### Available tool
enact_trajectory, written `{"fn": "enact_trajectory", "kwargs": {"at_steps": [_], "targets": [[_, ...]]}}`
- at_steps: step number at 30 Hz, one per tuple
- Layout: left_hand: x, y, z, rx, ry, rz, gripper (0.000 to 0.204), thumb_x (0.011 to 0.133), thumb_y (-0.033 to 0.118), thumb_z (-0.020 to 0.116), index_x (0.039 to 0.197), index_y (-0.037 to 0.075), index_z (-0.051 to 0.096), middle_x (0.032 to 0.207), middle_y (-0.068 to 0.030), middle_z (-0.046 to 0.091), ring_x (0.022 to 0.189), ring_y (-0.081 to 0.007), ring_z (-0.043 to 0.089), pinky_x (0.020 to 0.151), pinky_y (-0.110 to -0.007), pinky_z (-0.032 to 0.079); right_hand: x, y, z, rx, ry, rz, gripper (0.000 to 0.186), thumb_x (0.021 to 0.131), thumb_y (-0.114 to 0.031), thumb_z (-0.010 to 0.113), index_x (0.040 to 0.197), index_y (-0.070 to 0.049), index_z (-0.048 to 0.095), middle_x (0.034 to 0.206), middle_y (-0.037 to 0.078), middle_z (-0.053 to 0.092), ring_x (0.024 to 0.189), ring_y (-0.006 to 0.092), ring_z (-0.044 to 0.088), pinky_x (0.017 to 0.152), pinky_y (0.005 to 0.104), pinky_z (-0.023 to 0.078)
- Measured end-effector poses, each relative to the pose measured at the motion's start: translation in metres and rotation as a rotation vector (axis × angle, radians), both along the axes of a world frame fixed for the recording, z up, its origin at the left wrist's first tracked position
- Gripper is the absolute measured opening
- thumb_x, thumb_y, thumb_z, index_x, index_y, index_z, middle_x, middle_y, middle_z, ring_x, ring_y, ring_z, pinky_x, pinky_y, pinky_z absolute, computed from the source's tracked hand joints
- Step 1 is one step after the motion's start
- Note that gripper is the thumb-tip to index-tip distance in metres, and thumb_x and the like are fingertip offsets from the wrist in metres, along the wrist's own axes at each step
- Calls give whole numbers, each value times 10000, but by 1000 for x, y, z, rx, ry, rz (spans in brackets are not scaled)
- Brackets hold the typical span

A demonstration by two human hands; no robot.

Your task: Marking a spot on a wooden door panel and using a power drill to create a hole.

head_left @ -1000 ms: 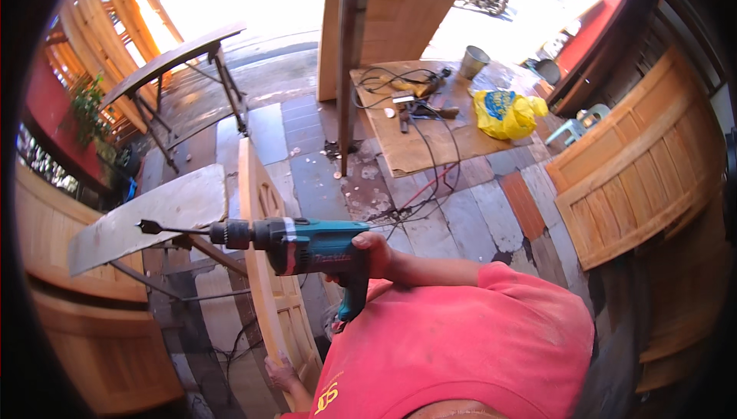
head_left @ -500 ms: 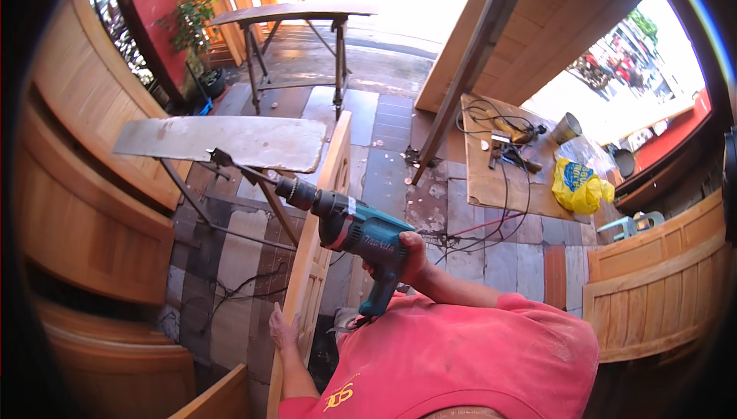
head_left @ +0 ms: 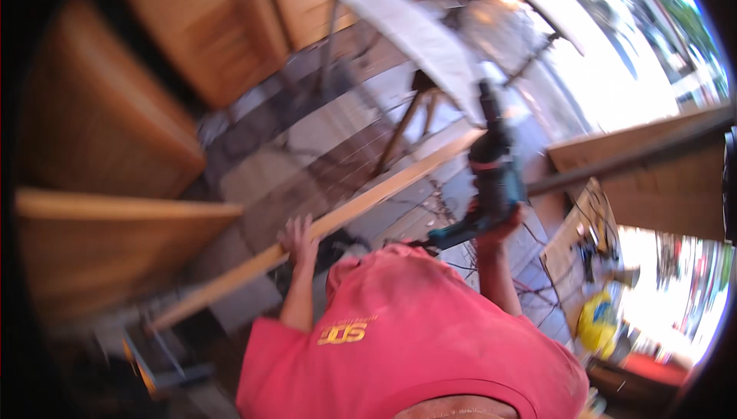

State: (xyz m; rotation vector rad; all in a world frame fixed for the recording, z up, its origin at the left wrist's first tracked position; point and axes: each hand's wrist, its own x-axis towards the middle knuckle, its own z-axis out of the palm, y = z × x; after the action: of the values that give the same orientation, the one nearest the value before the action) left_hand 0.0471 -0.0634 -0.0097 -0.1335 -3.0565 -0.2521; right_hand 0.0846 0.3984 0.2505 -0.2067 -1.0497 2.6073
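My left hand (head_left: 298,236) grips the edge of a long pale wooden board (head_left: 361,206) that runs from lower left up to the right. My right hand (head_left: 497,227) holds a teal and black power drill (head_left: 491,173) by its handle, with the nose pointing up toward a grey sheet (head_left: 414,28) lying on a wooden trestle (head_left: 407,123). The drill sits just right of the board's upper end. My red shirt (head_left: 407,342) fills the lower middle. The picture is blurred by motion.
Curved wooden panels (head_left: 100,120) stand at the left and a wooden panel (head_left: 652,181) at the right. A low board (head_left: 580,265) carries tools, beside a yellow bag (head_left: 597,319). Cables (head_left: 453,196) trail over the paved floor. A metal frame (head_left: 157,361) lies at lower left.
The view has swung sharply, so the board now runs diagonally. The drill has turned from pointing left to pointing upward. My left hand stays on the board.
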Motion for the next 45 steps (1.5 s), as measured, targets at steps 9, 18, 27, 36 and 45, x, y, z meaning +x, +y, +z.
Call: {"fn": "enact_trajectory", "kwargs": {"at_steps": [9,18,27,36,45], "targets": [[-4,0,-28,32,-297,300,886,816,562,809,1609,425,438,1738,-40,334,1644,-407,116,1181,-865,39,-53,-19,-27,250,-67,59,1138,851,-752,664,1543,107,386,1444,305,597,913,275,732,769,364,614],[-18,-14,-45,45,-357,305,802,820,581,807,1552,414,526,1737,-48,330,1637,-457,60,1175,-878,10,-124,-40,-43,68,5,327,1022,916,-634,692,1485,165,406,1404,324,602,885,312,738,746,368,645],[-20,-19,-53,-12,-201,289,837,793,421,873,1551,411,519,1740,-55,305,1632,-457,81,1170,-884,74,-223,-4,-16,382,-8,520,912,950,-701,439,1406,84,532,1208,285,697,775,286,723,656,354,589],[-14,-79,-52,51,-212,257,799,855,28,769,1589,145,476,1735,-173,284,1614,-385,240,1293,-562,252,-284,39,-2,410,-175,704,1062,818,-685,726,1491,87,446,1272,282,667,887,342,721,774,406,615],[1,-137,-37,-12,-381,317,1047,771,497,885,1632,152,399,1720,-87,363,1613,-359,259,1311,-578,207,-312,32,34,1405,-227,392,954,838,-594,751,1473,58,465,1271,272,650,944,386,709,796,474,603]]}}
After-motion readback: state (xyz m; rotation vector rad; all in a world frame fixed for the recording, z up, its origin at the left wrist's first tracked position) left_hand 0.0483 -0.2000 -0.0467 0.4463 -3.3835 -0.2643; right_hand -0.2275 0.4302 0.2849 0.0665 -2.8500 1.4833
